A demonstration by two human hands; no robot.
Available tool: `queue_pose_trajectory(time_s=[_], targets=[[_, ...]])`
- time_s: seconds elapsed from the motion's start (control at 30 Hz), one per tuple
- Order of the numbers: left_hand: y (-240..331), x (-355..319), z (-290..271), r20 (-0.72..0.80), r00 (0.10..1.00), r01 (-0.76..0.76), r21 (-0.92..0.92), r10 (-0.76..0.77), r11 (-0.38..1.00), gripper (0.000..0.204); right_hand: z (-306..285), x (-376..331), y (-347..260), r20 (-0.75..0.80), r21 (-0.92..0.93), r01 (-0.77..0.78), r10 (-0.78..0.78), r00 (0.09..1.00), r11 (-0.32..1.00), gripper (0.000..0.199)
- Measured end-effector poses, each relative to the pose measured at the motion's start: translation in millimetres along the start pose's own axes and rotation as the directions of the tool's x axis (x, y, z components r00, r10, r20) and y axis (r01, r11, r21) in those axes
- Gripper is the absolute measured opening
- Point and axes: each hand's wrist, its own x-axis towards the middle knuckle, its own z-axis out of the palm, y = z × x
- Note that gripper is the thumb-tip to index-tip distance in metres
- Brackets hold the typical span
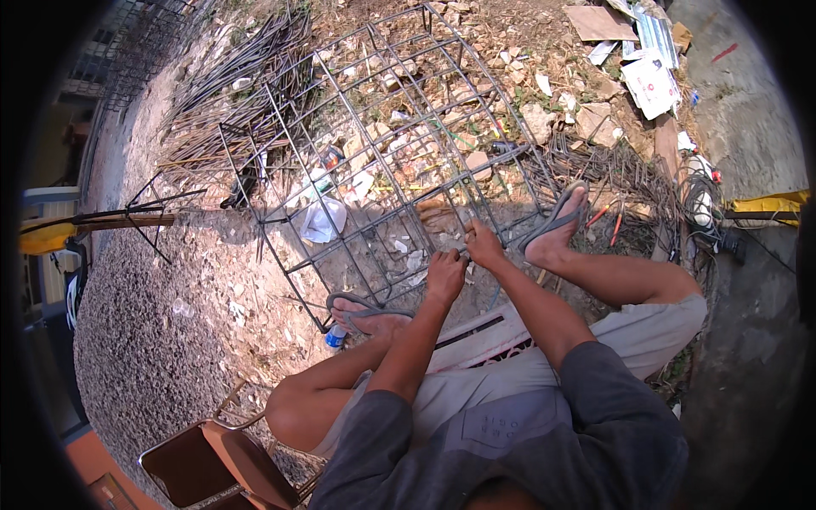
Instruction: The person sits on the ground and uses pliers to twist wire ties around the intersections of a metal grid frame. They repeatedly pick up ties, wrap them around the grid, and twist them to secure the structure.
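Observation:
A grid-like rebar cage of dark bars lies on the rubble in front of me, its near edge between my sandalled feet. Both my hands meet at that near edge. My left hand is closed, its fingers bent round a bar of the cage. Just to its right and slightly farther out, my right hand is closed too, fingertips pressed together against the bars. Whatever thin thing it may pinch is too small to make out.
Loose rebar rods are piled at the far left. Right of the cage lie tangled wire and red-handled pliers. A clear plastic bag sits under the grid, a blue-labelled bottle by my left foot. A brown chair stands lower left.

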Motion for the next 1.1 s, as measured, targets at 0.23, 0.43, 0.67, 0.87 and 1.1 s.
queue_pose_trajectory(time_s=[0.23, 0.43, 0.67, 0.87, 1.1], targets=[[-5.4, 4.1, -0.5, 0.004, 1.0, -0.014, -0.091, 0.014, 0.996, 0.011, -6.2, -6.9, -8.1, 0.013, 0.013, -0.026, 0.026, 1.0, 1.0, 0.024], [-3.7, 6.5, -2.3, 0.02, 1.0, -0.005, -0.1, 0.007, 0.995, 0.012, -9.8, -7.4, -5.7, 0.038, 0.044, -0.047, 0.045, 0.998, 0.998, 0.029], [-1.7, 8.6, -6.3, 0.088, 0.996, 0.019, -0.11, -0.009, 0.994, 0.016, -8.1, -7.6, 3.9, 0.008, 0.164, 0.0, -0.001, 1.0, 0.987, 0.027], [-8.3, 6.9, -2.3, 0.128, 0.992, 0.0, -0.119, 0.016, 0.993, 0.017, -12.6, -8.5, 3.1, 0.026, 0.121, -0.017, 0.014, 1.0, 0.992, 0.023], [-11.7, -1.3, 5.2, 0.058, 0.998, -0.016, -0.152, 0.025, 0.988, 0.021, -20.3, -18.1, -4.1, -0.067, 0.15, -0.027, 0.038, 0.997, 0.988, 0.026]])
